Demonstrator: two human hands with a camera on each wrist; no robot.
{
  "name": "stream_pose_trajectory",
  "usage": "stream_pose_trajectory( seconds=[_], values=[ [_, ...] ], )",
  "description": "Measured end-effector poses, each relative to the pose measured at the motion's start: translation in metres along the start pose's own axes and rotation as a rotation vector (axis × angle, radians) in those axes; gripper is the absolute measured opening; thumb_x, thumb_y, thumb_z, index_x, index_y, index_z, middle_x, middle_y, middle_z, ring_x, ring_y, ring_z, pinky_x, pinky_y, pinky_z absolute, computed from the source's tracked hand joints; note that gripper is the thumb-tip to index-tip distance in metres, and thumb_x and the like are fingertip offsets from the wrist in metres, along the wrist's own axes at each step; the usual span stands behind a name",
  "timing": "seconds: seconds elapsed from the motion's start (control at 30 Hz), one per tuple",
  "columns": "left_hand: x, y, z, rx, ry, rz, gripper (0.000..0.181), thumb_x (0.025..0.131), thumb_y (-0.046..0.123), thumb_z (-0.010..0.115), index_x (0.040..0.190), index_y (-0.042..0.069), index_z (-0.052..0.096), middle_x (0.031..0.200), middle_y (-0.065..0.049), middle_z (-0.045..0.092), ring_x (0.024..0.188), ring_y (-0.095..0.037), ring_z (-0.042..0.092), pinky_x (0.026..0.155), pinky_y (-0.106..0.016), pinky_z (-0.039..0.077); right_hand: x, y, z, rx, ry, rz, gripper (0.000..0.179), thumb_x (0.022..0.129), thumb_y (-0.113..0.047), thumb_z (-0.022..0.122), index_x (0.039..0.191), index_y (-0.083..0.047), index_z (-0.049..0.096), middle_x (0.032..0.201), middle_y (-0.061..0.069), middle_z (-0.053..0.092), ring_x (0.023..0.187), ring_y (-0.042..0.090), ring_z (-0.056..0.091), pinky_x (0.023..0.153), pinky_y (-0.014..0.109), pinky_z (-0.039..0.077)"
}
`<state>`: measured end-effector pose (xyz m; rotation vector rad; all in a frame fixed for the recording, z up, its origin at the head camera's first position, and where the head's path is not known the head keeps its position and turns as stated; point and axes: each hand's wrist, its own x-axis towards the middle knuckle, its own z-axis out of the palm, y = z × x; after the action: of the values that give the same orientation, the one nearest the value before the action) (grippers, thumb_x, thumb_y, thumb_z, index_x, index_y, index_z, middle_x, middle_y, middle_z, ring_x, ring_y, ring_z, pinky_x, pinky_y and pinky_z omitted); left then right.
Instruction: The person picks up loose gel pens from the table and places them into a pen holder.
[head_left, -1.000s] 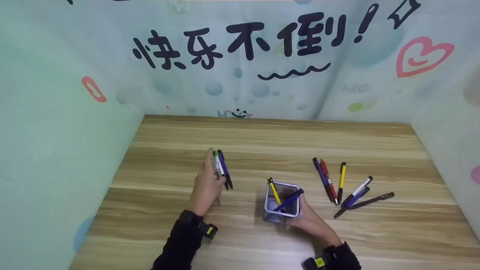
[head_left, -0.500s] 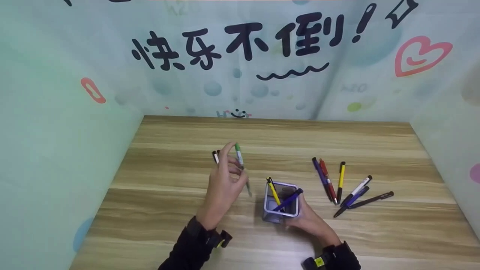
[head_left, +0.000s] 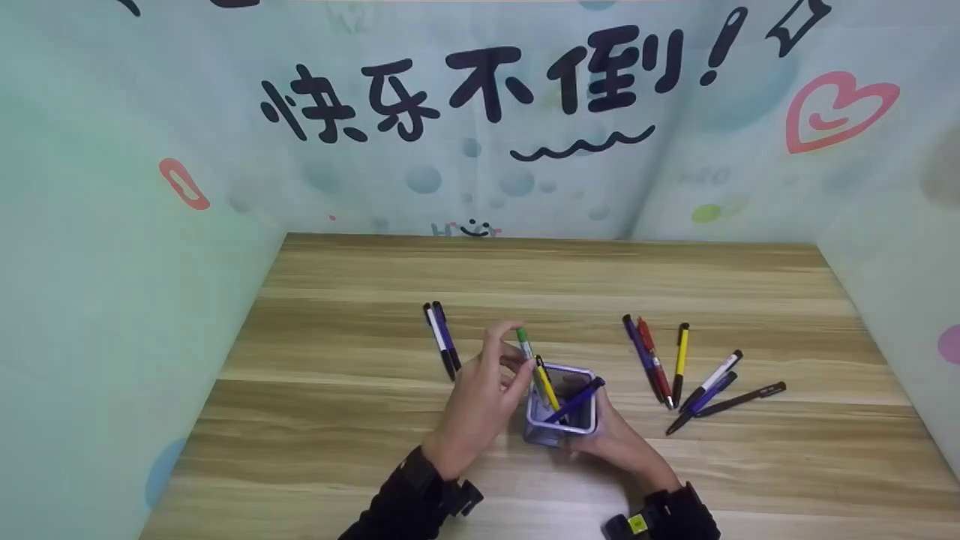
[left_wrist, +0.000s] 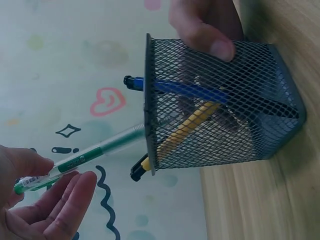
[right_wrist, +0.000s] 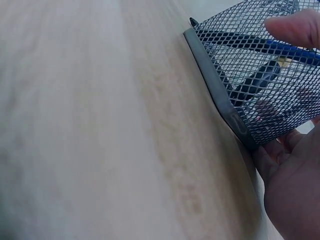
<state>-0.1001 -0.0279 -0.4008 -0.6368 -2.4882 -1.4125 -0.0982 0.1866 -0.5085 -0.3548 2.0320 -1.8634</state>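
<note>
My left hand [head_left: 487, 390] pinches a clear-barrelled green pen [left_wrist: 95, 152] near its green end. The pen's tip is just inside the mouth of a square mesh pen holder [left_wrist: 215, 145]. A yellow pen [head_left: 547, 386] and a dark blue pen [head_left: 576, 400] lean inside the holder, their black-tipped ends above the rim. My right hand [head_left: 626, 442] grips the holder from its right side, thumb [right_wrist: 295, 29] against the mesh. In the right wrist view the holder's base edge sits close to the wooden table.
Left of the holder lie a white-and-black pen [head_left: 437, 337] and a purple pen [head_left: 447, 334]. On the right are another purple pen [head_left: 643, 356], a red pen [head_left: 655, 364], a yellow pen [head_left: 681, 364] and several more. A printed backdrop [head_left: 360, 195] stands behind the table.
My left hand has picked the green pen up from beside the two left pens and carried it right to the holder's mouth. The right hand and the holder have stayed in place.
</note>
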Motion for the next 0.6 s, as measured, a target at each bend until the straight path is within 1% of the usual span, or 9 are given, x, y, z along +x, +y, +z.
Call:
stream_pose_trajectory(
  seconds=[0.1, 0.2, 0.33, 0.43, 0.5, 0.6],
  values=[
    [-0.001, -0.004, 0.003, 0.011, -0.01, -0.009, 0.042, 0.093, 0.014, 0.055, 0.129, 0.011, 0.034, 0.091, -0.005, 0.066, 0.071, -0.014, 0.063, 0.063, -0.015, 0.052, 0.0, 0.0, 0.001, -0.002, -0.003, -0.01, 0.089, 0.07, 0.005, 0.07, 0.138, -0.005, 0.013, 0.121, 0.033, 0.044, 0.074, 0.02, 0.062, 0.059, 0.041, 0.057],
    [-0.001, -0.007, 0.006, 0.031, -0.013, -0.02, 0.041, 0.092, 0.013, 0.055, 0.128, 0.012, 0.036, 0.091, -0.004, 0.065, 0.071, -0.012, 0.062, 0.063, -0.014, 0.052, -0.001, -0.001, 0.0, -0.001, 0.003, -0.014, 0.089, 0.07, 0.004, 0.071, 0.138, -0.004, 0.013, 0.12, 0.034, 0.044, 0.074, 0.019, 0.062, 0.059, 0.039, 0.057],
    [-0.001, -0.012, 0.011, 0.049, -0.018, -0.033, 0.036, 0.092, 0.012, 0.056, 0.125, 0.011, 0.04, 0.092, -0.005, 0.063, 0.074, -0.01, 0.061, 0.063, -0.013, 0.051, -0.001, 0.0, 0.0, -0.001, 0.005, -0.012, 0.089, 0.07, 0.004, 0.071, 0.138, -0.005, 0.014, 0.121, 0.033, 0.043, 0.072, 0.019, 0.062, 0.059, 0.039, 0.057],
    [-0.001, -0.015, 0.013, 0.094, -0.024, -0.032, 0.027, 0.092, 0.012, 0.055, 0.118, 0.009, 0.047, 0.096, -0.004, 0.062, 0.08, -0.01, 0.061, 0.066, -0.013, 0.051, 0.0, 0.001, 0.0, 0.001, 0.004, -0.008, 0.09, 0.07, 0.004, 0.07, 0.139, -0.007, 0.014, 0.121, 0.033, 0.044, 0.071, 0.02, 0.062, 0.059, 0.04, 0.057],
    [-0.002, -0.018, 0.015, 0.13, -0.031, -0.024, 0.02, 0.093, 0.012, 0.054, 0.112, 0.009, 0.052, 0.098, -0.002, 0.062, 0.083, -0.01, 0.061, 0.068, -0.013, 0.051, 0.0, 0.001, 0.0, 0.002, 0.004, -0.014, 0.091, 0.069, 0.005, 0.071, 0.139, -0.008, 0.013, 0.123, 0.033, 0.042, 0.075, 0.021, 0.062, 0.059, 0.041, 0.057],
    [-0.002, -0.022, 0.016, 0.169, -0.038, -0.025, 0.014, 0.093, 0.013, 0.054, 0.106, 0.01, 0.056, 0.1, 0.0, 0.061, 0.086, -0.01, 0.061, 0.071, -0.014, 0.051, 0.001, 0.001, 0.0, 0.005, 0.0, -0.027, 0.095, 0.067, 0.007, 0.07, 0.14, -0.008, 0.013, 0.129, 0.032, 0.039, 0.086, 0.024, 0.061, 0.06, 0.041, 0.057]
  ],
)
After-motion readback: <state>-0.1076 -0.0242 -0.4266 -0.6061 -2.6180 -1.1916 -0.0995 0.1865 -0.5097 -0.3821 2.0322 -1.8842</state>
